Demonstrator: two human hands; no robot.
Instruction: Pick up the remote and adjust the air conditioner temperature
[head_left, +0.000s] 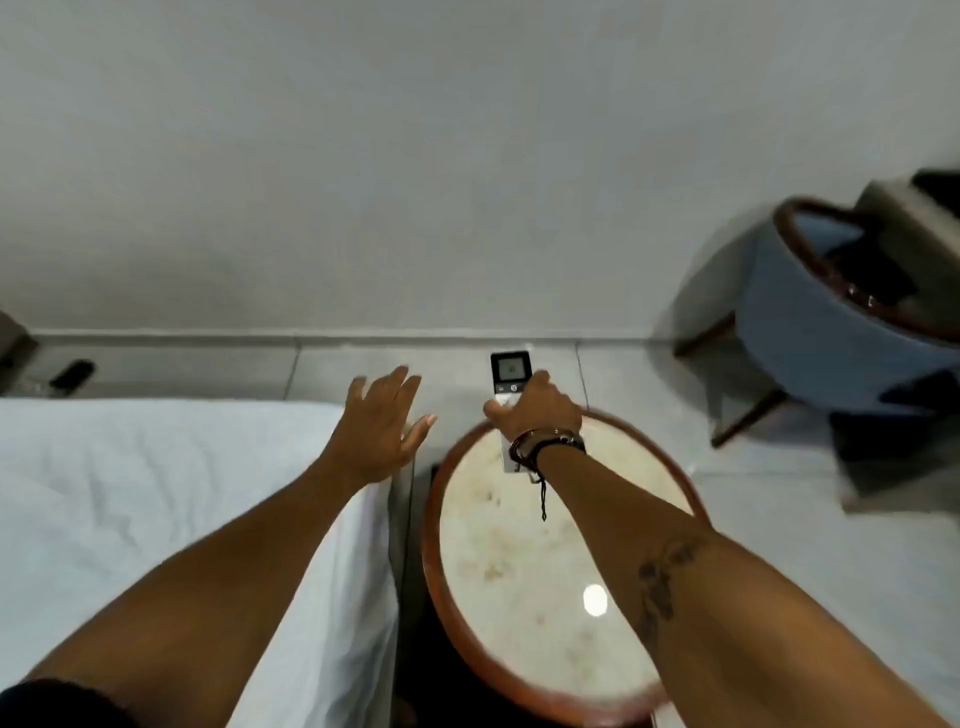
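Gripping the remote (511, 375) in its fingers, the right hand (537, 410) hovers while the left hand (379, 421) spreads empty.

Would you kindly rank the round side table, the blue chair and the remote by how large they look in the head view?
1. Round side table, though nearest the camera.
2. Blue chair, partly cropped.
3. Remote, held by the right hand.

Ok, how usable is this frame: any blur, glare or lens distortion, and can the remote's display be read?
Head view: soft overall, with motion blur worst on the blue chair at right. Wide-angle bending curves the floor edge. A bright glare spot sits on the round table. The remote in the right hand shows a lit display, digits unreadable. The left hand is open, slightly smeared.
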